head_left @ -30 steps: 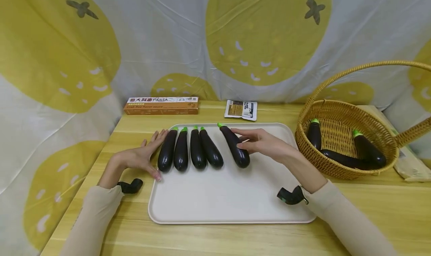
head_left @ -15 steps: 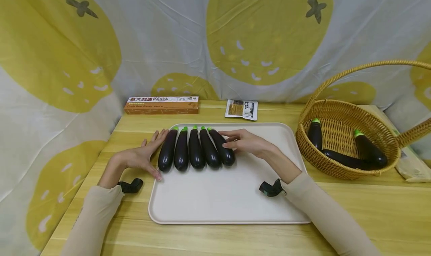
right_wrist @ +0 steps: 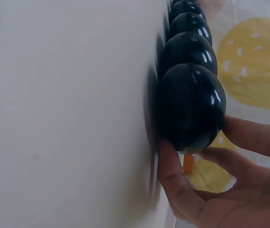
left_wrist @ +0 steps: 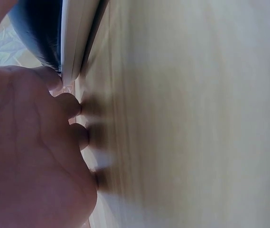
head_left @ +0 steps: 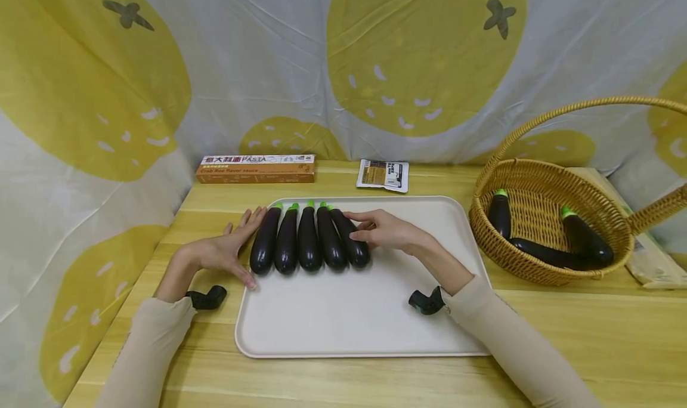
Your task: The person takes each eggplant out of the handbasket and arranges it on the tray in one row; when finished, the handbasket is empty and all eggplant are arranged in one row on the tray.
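The right hand (head_left: 383, 230) pinches a glossy dark-purple, green-capped eggplant (head_left: 352, 252) that was apart a second ago and now lies against four matching eggplants (head_left: 308, 244) on the white rectangular tray (head_left: 343, 321), making a close row of five. The left hand (head_left: 228, 251), fingers spread and grasping nothing, flanks the row's other end; the left wrist view shows its palm, which the head view hides.

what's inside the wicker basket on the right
In the wicker basket are a left eggplant and a right eggplant, both green-tipped, plus a front eggplant with no tip visible. Whatever lies beneath these three is covered.
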Demonstrator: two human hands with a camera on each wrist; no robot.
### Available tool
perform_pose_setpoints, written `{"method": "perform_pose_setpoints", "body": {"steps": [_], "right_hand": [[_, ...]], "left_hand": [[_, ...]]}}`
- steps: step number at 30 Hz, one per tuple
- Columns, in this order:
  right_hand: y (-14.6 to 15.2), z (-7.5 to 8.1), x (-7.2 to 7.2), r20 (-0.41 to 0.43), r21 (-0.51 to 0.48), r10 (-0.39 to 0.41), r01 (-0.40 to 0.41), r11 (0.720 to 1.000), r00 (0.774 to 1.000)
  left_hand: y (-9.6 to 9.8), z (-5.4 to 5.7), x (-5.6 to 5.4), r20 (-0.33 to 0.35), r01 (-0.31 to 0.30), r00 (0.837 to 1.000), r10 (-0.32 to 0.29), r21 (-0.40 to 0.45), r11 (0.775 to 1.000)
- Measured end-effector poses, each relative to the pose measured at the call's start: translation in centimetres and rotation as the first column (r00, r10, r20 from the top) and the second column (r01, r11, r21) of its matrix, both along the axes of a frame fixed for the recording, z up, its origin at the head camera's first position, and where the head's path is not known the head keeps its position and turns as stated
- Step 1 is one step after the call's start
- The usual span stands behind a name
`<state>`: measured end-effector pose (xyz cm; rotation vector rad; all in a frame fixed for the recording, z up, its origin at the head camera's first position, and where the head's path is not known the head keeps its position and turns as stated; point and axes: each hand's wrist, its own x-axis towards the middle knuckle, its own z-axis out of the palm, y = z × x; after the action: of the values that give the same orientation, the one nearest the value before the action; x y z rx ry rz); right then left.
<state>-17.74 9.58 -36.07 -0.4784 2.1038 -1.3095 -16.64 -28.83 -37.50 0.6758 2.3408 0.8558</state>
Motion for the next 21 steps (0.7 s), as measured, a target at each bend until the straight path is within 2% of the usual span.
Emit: {"method": "perform_pose_setpoints", "body": {"steps": [11, 21], "right_hand": [[0.65, -0.14, -0.08, 0.032, 0.026, 0.008, -0.008, 1.000, 0.999], [0.16, -0.58, 0.13, 0.042, -0.013, -0.054, 0.054, 0.998, 0.998]], "left_hand": [[0.09, -0.18, -0.11, 0.000, 0.001, 1.000, -0.001, 0.001, 1.000], [0.06, -0.16, -0.05, 0.003, -0.004, 1.000, 0.004, 0.010, 1.000]]}}
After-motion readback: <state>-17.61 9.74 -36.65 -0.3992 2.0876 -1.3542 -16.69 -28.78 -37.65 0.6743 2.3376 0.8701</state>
